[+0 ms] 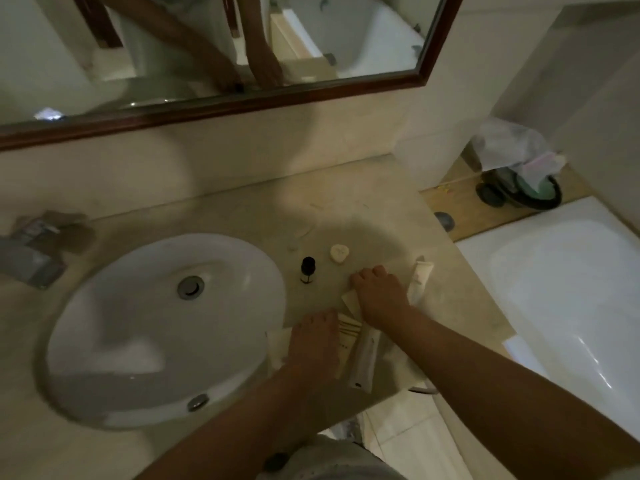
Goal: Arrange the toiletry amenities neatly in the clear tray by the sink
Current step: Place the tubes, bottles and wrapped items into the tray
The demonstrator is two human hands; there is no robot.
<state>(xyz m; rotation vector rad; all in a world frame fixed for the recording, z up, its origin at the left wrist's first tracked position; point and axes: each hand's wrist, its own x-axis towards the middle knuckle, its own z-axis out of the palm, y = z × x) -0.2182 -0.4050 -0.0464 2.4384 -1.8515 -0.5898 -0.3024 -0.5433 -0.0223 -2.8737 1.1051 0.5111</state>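
On the beige counter right of the sink, my left hand (313, 336) presses flat on pale packets (346, 329) lying at the front edge. My right hand (379, 294) rests with curled fingers over another cream packet (351, 303); whether it grips it I cannot tell. A white tube (363, 358) lies between my forearms, and a second white tube (419, 278) lies to the right of my right hand. A small dark bottle (307, 270) stands behind my hands, with a round cream soap (339, 253) beside it. The clear tray's edges are hard to make out under the packets.
The white oval sink (104, 289) fills the left of the counter, with a metal tap (31, 251) at the far left. A framed mirror (311, 46) hangs on the back wall. A white bathtub (554, 278) lies right of the counter, a bagged bin (519, 174) behind it.
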